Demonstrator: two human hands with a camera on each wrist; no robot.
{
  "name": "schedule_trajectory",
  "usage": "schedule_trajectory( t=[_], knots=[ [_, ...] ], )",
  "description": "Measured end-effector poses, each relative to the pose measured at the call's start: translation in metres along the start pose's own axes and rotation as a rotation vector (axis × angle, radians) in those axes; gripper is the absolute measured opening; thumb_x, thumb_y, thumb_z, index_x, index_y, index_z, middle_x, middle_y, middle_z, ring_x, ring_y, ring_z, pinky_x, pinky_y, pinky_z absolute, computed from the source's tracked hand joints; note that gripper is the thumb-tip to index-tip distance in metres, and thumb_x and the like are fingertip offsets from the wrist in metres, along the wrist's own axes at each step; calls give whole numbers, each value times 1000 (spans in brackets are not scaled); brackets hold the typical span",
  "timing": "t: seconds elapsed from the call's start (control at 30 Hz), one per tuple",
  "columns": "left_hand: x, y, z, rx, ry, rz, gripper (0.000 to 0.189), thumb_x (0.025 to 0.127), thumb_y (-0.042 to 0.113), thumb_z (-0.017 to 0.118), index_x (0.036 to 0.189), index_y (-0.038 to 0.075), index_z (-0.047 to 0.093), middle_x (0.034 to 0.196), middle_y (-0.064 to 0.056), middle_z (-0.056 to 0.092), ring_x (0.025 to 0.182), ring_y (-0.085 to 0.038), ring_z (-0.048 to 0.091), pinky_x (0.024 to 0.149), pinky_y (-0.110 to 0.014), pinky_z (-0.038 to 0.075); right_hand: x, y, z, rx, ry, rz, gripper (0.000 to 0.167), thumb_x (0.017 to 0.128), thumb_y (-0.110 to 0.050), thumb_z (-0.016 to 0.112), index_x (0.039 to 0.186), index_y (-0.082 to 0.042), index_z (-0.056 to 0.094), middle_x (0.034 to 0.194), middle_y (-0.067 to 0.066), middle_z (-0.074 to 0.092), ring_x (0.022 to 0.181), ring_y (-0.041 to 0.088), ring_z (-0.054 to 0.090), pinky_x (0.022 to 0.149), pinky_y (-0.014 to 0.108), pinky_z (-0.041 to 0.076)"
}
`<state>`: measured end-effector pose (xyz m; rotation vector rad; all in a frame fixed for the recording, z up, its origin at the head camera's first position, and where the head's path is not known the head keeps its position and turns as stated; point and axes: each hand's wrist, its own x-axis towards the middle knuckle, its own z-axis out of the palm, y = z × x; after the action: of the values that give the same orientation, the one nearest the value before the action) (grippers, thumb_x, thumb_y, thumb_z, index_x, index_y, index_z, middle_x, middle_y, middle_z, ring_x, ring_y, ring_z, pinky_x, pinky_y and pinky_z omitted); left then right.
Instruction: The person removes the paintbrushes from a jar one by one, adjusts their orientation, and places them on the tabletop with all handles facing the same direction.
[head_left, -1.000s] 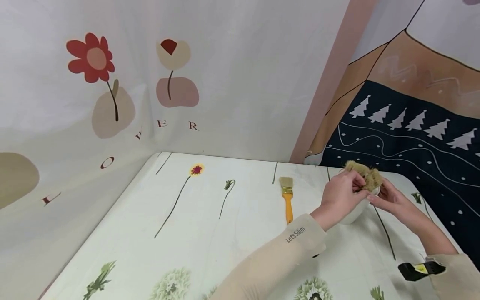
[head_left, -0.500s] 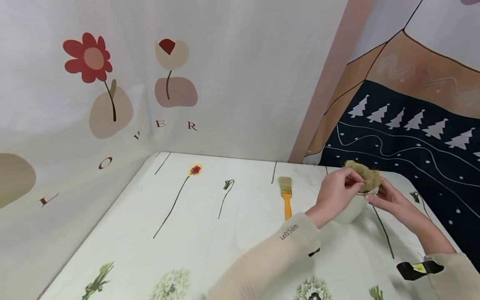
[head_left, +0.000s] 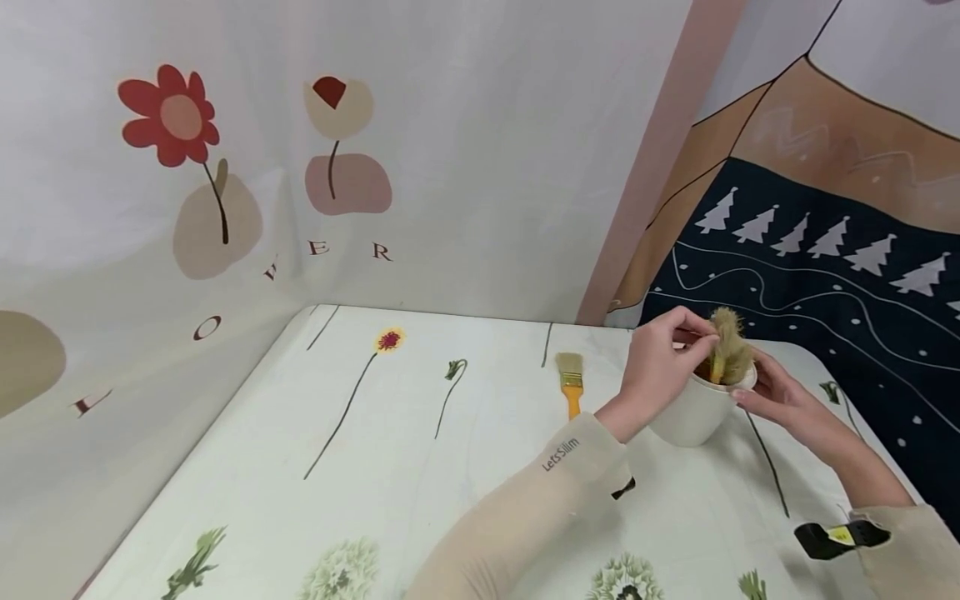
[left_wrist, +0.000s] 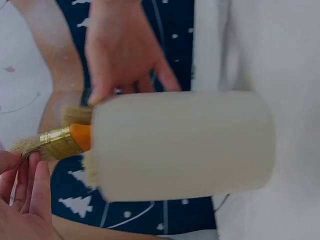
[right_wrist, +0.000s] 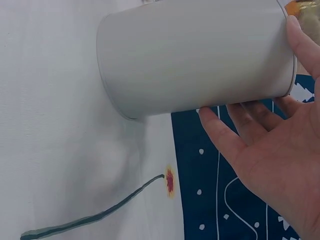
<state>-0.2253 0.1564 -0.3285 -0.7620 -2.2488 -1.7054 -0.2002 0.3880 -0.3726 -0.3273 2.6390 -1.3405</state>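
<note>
A white cup [head_left: 690, 414] stands tilted or upright near the table's far right corner, with several paintbrushes in it, bristles up. My left hand [head_left: 663, 367] pinches the bristles of one paintbrush [left_wrist: 62, 142] at the cup's mouth; its gold ferrule and orange handle top show in the left wrist view, and the rest of the handle is hidden inside. Bristles of other brushes [head_left: 735, 354] lean towards the right side of the rim. My right hand [head_left: 791, 408] grips the cup's rim from the right, thumb and fingers against the wall [right_wrist: 195, 60].
Another flat paintbrush [head_left: 572, 375] with an orange handle lies on the white flowered tablecloth [head_left: 495, 492], left of the cup and partly behind my left sleeve. A printed curtain [head_left: 487, 167] hangs behind the table, and a dark cloth with trees [head_left: 862, 308] borders the right side.
My left hand has shifted left and slightly up, drawing one brush's bristles apart from the clump. More of the cup's front and mouth now shows. My right hand has stayed at the rim.
</note>
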Motion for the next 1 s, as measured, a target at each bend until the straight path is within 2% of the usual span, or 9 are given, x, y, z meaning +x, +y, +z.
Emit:
schedule_trajectory(
  t=[0.07,0.33,0.37,0.47,0.53,0.6,0.7,0.87,1.0],
  knots=[
    [2,4,-5,-25,8,9,8,96,14,67,102,9,68,103,-2,74,88,4,67,74,0,49,0,-1,0,-8,2,6,75,107,-25,46,161,-23,-6,165,26,1,141,12,32,86,3,43],
    [9,12,-25,-124,53,49,8,95,12,67,101,7,67,104,-7,74,87,1,70,75,-5,53,2,-2,-1,-18,7,24,76,107,-27,46,161,-22,-8,164,29,2,142,44,27,84,3,43],
    [10,13,-28,-133,62,57,8,95,12,67,101,6,66,104,-8,74,87,0,70,76,-6,54,2,-2,0,-14,6,22,76,107,-27,46,161,-22,-8,164,28,1,143,41,27,85,3,43],
    [12,17,-36,-143,88,80,8,94,11,68,101,6,66,103,-8,75,87,-1,70,76,-7,55,2,-2,0,-5,8,9,76,107,-25,46,161,-23,-7,164,28,3,140,12,37,84,3,43],
    [14,21,-42,-145,100,91,8,95,11,68,101,6,66,104,-8,74,87,-3,71,76,-8,55,2,-1,1,-3,10,1,75,107,-24,47,161,-24,-5,162,30,8,125,-11,38,84,4,45],
    [15,24,-49,-145,115,98,8,95,11,68,101,6,66,103,-8,74,87,-4,70,76,-8,55,2,0,1,-5,12,-2,75,107,-23,47,161,-22,-5,159,32,13,110,-24,32,83,5,46],
    [17,29,-60,-171,132,97,9,95,11,68,102,6,67,104,-9,74,86,-3,69,77,-10,56,3,1,2,-4,12,-1,76,107,-23,47,161,-21,-5,155,32,16,108,-24,33,82,6,47],
    [22,32,-78,-258,150,87,12,95,10,68,104,2,66,104,-14,72,86,-6,69,79,-14,58,1,0,3,-2,25,-22,75,106,-22,49,161,-23,-3,151,17,25,109,-24,36,82,6,47],
    [23,33,-92,-256,163,84,12,94,10,68,103,2,67,105,-14,72,87,-8,69,81,-16,58,0,0,2,10,28,-38,74,106,-21,49,161,-25,-1,149,9,28,110,-25,37,83,6,48]
  ],
)
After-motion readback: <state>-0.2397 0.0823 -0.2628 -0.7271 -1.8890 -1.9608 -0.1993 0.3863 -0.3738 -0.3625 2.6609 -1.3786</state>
